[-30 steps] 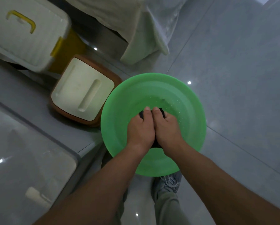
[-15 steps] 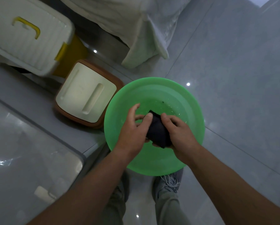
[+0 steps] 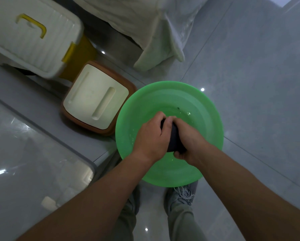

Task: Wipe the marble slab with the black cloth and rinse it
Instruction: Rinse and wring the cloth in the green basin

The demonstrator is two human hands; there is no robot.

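Observation:
Over the green basin (image 3: 206, 108) both my hands squeeze the black cloth (image 3: 175, 138), bunched into a dark wad between them. My left hand (image 3: 151, 136) grips its left side with fingers curled over the top. On the other side my right hand (image 3: 189, 140) wraps around it, thumb underneath. A little water lies at the basin's bottom. The grey marble slab (image 3: 24, 153) lies at the lower left, glossy with light reflections.
A brown bin with a cream lid (image 3: 95, 96) stands against the basin's left side. A white box with yellow handle (image 3: 29, 35) is at the top left. Pale fabric (image 3: 154, 28) hangs at the top. My shoes (image 3: 182, 193) are under the basin on the tiled floor.
The hands went from pressing the cloth down in the water, to lifting it loosely, to now closing tightly together around it above the water.

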